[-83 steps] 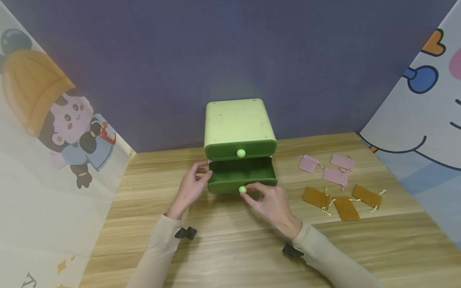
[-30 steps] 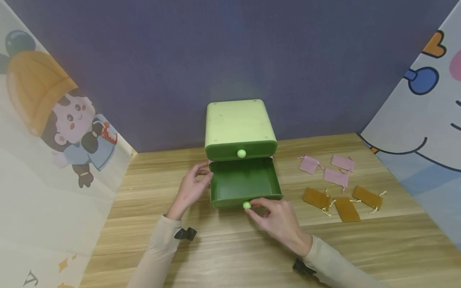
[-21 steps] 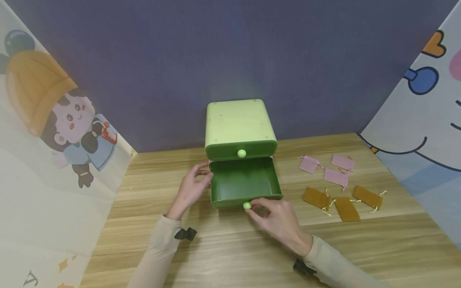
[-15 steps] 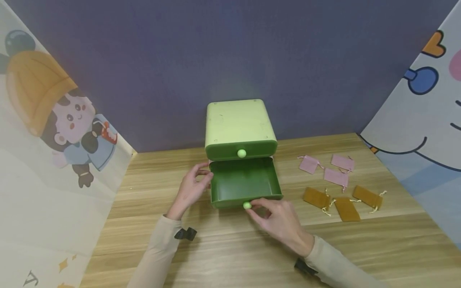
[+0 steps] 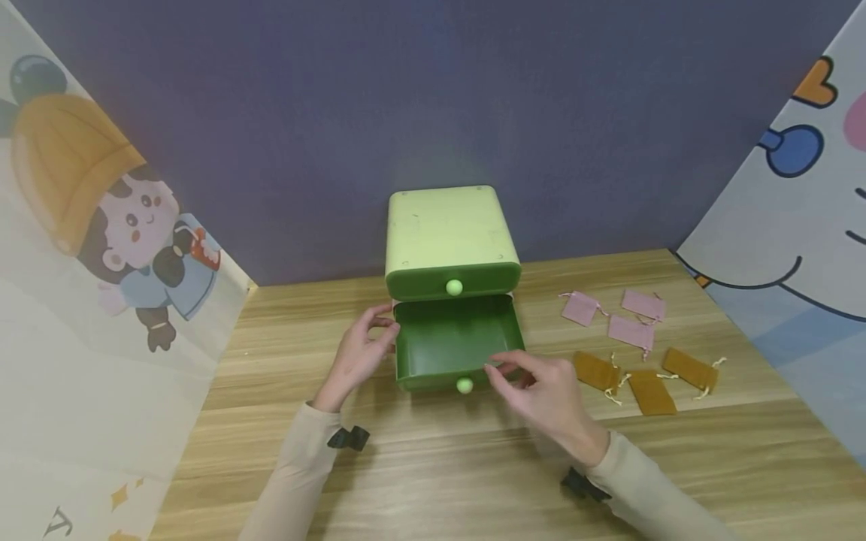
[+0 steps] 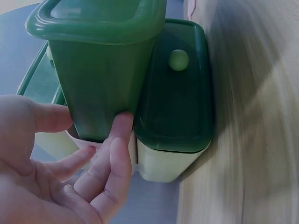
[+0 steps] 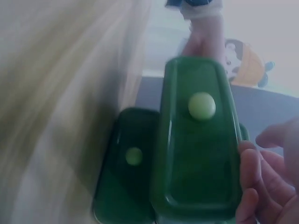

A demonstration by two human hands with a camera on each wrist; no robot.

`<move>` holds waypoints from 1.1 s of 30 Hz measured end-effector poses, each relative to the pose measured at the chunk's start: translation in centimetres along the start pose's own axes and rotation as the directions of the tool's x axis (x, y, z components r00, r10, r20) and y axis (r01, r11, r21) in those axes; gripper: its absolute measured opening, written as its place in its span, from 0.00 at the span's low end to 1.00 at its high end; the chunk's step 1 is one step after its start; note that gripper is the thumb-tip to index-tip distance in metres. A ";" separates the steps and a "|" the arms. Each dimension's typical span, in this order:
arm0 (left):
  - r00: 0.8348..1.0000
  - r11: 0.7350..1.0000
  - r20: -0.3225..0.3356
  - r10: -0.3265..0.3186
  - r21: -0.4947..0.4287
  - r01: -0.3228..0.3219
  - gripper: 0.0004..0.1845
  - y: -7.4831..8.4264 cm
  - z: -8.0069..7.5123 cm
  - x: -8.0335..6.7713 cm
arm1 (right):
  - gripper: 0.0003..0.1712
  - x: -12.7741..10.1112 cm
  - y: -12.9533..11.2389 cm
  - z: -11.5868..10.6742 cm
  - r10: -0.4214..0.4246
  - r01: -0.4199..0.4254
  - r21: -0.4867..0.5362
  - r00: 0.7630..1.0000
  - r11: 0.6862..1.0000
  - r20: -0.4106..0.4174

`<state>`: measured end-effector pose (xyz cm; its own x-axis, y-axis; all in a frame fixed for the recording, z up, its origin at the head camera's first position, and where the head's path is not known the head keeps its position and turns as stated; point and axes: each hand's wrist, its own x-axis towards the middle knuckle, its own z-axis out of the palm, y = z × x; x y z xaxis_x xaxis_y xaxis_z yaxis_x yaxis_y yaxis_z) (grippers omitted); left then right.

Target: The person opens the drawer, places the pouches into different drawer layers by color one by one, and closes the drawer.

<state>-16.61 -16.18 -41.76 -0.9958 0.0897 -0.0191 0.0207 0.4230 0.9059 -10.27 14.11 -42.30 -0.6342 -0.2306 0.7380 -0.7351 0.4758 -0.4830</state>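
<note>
A pale-green cabinet (image 5: 449,229) with dark-green drawers stands at the back of the table. Its middle drawer (image 5: 449,346) is pulled out, with nothing visible inside; the top drawer (image 5: 419,284) is closed. Below, the left wrist view shows a closed bottom drawer (image 6: 175,105). My left hand (image 5: 360,355) rests its fingertips against the side of the cabinet and pulled-out drawer, fingers relaxed. My right hand (image 5: 549,392) is off the round knob (image 5: 464,385), near the drawer's front right corner, fingers loosely bent and holding nothing.
Three pink drawstring pouches (image 5: 632,331) lie right of the cabinet on the wooden table (image 5: 433,473). Nearer, beyond my right hand, lie three brown drawstring pouches (image 5: 652,392). A dark-blue panel (image 5: 325,150) stands behind, with printed panels on both sides.
The middle drawer has come farther out, pulled by its knob. My right hand has since let go of the knob and shifted right and slightly back. The left hand has stayed put.
</note>
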 end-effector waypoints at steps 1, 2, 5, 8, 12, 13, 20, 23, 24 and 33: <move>1.000 1.000 0.001 0.001 -0.001 -0.001 0.29 0.0 0.0 0.0 | 0.10 0.2 0.2 -0.2 -0.004 0.004 0.003 1.000 1.000 -0.016; 1.000 1.000 0.002 0.001 -0.001 -0.001 0.29 0.0 0.0 0.0 | 0.10 0.4 0.4 -0.4 -0.007 0.007 0.007 0.999 1.000 -0.032; 1.000 1.000 0.006 0.002 -0.004 -0.002 0.29 0.0 -0.1 -0.1 | 0.11 0.9 0.9 -0.9 0.000 0.000 0.012 0.998 1.000 -0.070; 1.000 1.000 0.007 0.005 -0.006 -0.005 0.29 0.1 -0.2 -0.2 | 0.11 1.3 1.5 -1.4 0.042 -0.040 0.024 0.994 0.999 -0.097; 1.000 1.000 0.006 0.012 -0.007 -0.012 0.29 0.1 -0.2 -0.2 | 0.09 1.5 2.5 -2.0 0.114 -0.112 0.028 0.989 0.993 -0.095; 1.000 1.000 0.008 0.014 -0.007 -0.014 0.29 0.1 -0.2 -0.2 | 0.09 1.4 2.7 -2.1 0.130 -0.129 0.022 0.988 0.991 -0.088; 1.000 1.000 0.020 0.017 -0.010 -0.016 0.29 0.0 -0.2 -0.3 | 0.07 1.0 4.9 -3.6 0.230 -0.230 -0.058 0.973 0.971 -0.017; 1.000 1.000 0.017 0.018 -0.006 -0.018 0.29 0.0 -0.2 -0.4 | 0.05 1.1 6.0 -4.3 0.283 -0.281 -0.103 0.959 0.954 0.008; 1.000 1.000 0.016 0.019 -0.004 -0.019 0.29 0.0 -0.2 -0.4 | 0.05 1.2 6.3 -4.5 0.297 -0.293 -0.123 0.955 0.948 0.017; 0.999 0.999 0.021 0.025 -0.025 -0.024 0.30 -0.2 -0.1 -0.3 | 0.09 2.0 9.3 -5.7 0.448 -0.396 -0.294 0.884 0.870 0.135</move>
<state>-16.32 -16.39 -41.88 -0.9929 0.1187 -0.0053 0.0427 0.3983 0.9162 -16.98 22.88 -42.67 -0.9222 -0.1054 0.3721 -0.3178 0.7546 -0.5741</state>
